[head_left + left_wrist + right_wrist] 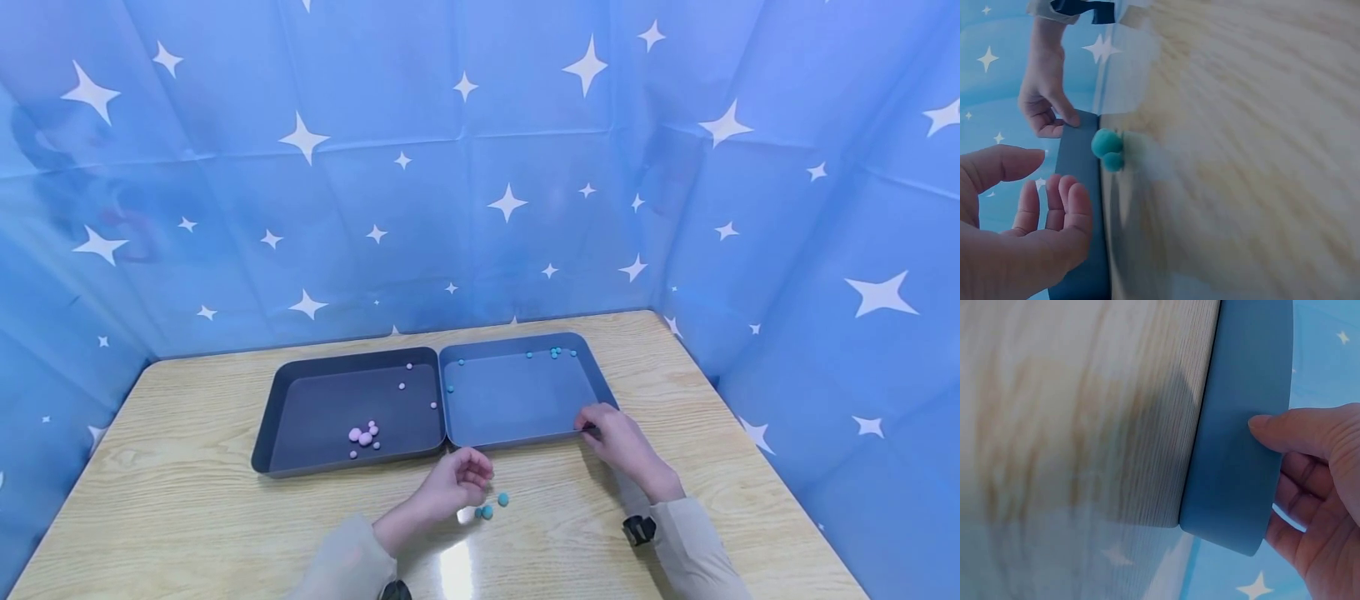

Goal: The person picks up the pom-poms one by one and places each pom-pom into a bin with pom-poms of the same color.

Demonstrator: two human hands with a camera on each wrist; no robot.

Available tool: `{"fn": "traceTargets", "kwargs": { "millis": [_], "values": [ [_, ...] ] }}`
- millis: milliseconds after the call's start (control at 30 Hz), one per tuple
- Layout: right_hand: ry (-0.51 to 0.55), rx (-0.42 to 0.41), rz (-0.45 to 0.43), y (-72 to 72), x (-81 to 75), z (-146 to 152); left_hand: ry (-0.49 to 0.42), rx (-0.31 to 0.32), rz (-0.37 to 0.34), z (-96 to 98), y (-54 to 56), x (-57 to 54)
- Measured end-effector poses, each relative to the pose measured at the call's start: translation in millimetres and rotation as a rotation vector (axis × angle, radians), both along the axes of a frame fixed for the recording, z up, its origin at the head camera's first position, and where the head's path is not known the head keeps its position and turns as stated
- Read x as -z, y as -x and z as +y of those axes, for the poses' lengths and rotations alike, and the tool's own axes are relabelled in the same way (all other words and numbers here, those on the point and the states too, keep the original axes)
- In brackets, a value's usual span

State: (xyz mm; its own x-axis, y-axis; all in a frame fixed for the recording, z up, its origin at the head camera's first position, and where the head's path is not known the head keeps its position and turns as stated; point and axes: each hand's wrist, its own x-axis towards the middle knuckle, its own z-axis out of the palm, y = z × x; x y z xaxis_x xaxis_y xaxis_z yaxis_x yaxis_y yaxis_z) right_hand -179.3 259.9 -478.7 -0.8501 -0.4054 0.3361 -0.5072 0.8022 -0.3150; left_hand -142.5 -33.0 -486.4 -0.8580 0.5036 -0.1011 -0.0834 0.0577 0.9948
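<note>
My right hand (pixel 621 443) grips the near right corner of the blue tray (pixel 517 404). In the right wrist view, the thumb lies on the outer wall (pixel 1235 462) and the other fingers go inside over the rim. My left hand (pixel 448 486) hovers in front of the trays, its fingers loosely curved and nothing between thumb and fingertips. Beside its fingers, several teal pom-poms (pixel 487 512) lie on the table; two of them show in the left wrist view as teal balls (pixel 1107 142). Inside the blue tray, small teal pom-poms (pixel 555 355) lie mostly along the far side.
A dark tray (pixel 315 408) stands directly left of the blue one, their sides together. It holds several pink pom-poms (pixel 365 438), bunched toward its near side. Both trays rest on a wooden table (pixel 187 500), and a blue star-patterned curtain (pixel 420 208) hangs behind and at the sides.
</note>
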Motion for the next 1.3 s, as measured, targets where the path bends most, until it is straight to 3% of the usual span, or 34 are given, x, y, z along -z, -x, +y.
{"fn": "traceTargets", "kwargs": {
  "millis": [233, 467, 1033, 1300],
  "values": [
    [0.002, 0.003, -0.008, -0.4, 0.6, 0, 0.074, 0.024, 0.066, 0.3, -2.7, 5.2],
    [0.008, 0.000, -0.005, -0.2, 0.7, 0, 0.200, 0.023, 0.200, 1.5, -8.2, 5.8],
    [0.003, -0.004, -0.007, 3.1, 2.1, 1, 0.334, 0.060, 0.465, 4.8, -5.4, 11.9],
    [0.001, -0.004, -0.010, 2.5, 2.2, 1, 0.351, 0.046, 0.503, 6.2, -6.7, 11.5]
  ]
}}
